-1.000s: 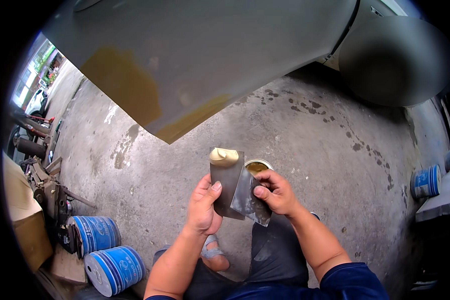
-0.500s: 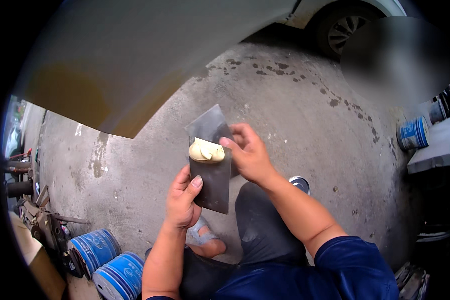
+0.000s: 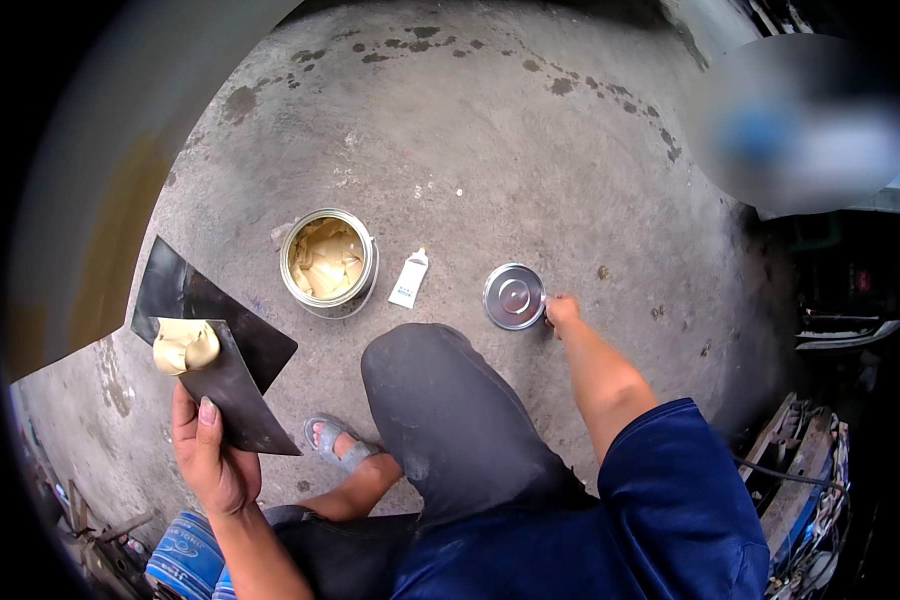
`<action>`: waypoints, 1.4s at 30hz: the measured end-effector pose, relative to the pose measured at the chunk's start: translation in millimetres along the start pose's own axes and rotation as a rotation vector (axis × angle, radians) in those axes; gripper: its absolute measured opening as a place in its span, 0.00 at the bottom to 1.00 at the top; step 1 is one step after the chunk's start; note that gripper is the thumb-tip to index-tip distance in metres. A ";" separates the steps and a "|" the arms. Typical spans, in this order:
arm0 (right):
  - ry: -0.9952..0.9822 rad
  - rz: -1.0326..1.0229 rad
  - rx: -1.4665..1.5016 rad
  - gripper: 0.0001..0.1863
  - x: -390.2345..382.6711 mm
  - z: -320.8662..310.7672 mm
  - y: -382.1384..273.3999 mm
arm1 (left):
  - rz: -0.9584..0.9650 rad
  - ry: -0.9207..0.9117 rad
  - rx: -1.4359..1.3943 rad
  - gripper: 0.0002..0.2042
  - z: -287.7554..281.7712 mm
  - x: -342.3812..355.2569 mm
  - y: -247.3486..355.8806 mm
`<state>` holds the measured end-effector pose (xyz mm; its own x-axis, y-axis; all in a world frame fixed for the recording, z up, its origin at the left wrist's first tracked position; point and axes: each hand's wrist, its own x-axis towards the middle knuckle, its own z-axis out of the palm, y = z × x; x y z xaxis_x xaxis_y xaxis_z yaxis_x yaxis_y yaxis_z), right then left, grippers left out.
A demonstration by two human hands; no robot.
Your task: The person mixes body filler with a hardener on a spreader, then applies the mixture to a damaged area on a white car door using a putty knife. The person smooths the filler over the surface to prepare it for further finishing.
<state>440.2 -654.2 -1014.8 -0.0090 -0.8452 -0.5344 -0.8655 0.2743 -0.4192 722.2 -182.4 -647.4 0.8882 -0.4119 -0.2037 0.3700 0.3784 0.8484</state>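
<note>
My left hand (image 3: pixel 210 450) grips two dark flat spreaders (image 3: pixel 245 400), overlapping, with a cream putty lump (image 3: pixel 183 347) on the front one. At the right, my right hand (image 3: pixel 560 310) has its fingers on the rim of a round metal lid (image 3: pixel 513 298) low over the concrete; whether it is lifted clear is hard to tell. Between my hands, beyond my knee, an open can (image 3: pixel 327 260) of cream putty stands on the floor. A small white tube (image 3: pixel 408 278) lies just right of that can.
A car panel (image 3: pixel 80 260) with yellowish patches overhangs the left. Blue pails (image 3: pixel 185 550) and metal parts (image 3: pixel 110 545) sit at lower left. Stacked long parts and cables (image 3: pixel 800 480) lie at lower right. My sandalled foot (image 3: pixel 340 445) is on the stained concrete floor (image 3: pixel 470 150).
The view has swung right and down to the can, tube and lid. My right hand has left the spreaders and reached down to the lid, while my left has moved leftward holding both.
</note>
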 end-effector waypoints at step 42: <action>-0.428 -2.232 -0.493 0.07 -284.5 122.3 -253.5 | 0.093 0.346 0.027 0.19 -12.8 -51.8 43.6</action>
<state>723.4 -427.2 -846.2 0.7927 0.5598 0.2412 0.6082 -0.7531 -0.2508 695.8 -133.9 -606.1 0.9590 -0.0698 -0.2748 0.2804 0.3769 0.8828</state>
